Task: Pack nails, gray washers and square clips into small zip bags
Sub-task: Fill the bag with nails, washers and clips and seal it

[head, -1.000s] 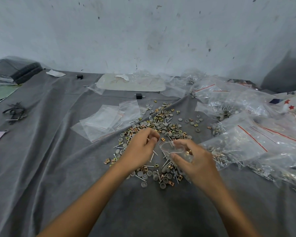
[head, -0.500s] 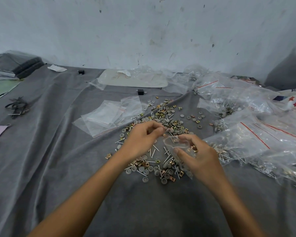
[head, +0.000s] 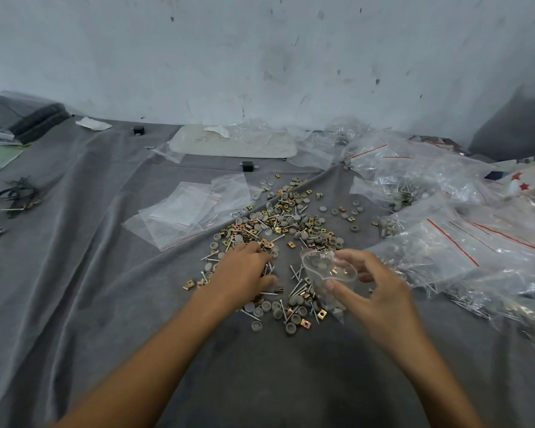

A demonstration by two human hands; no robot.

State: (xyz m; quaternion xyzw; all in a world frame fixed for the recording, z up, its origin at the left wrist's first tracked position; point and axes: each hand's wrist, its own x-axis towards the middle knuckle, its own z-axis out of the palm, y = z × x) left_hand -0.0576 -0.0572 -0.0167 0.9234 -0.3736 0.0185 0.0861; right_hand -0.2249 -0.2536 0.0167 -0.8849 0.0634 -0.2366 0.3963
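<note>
Right hand (head: 374,293) pinched a small zip bag (head: 326,270) open above the pile of nails, washers and clips (head: 291,223) on the cloth-covered surface (head: 105,304). Left hand (head: 244,273) curled down into the pile, its grip hidden. Filling looked underway; next, picked pieces must reach the bag's mouth.

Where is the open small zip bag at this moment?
In the head view, the small zip bag is right of centre, pinched in the right hand at the near right edge of the pile of loose parts, opposite the left hand.
</note>
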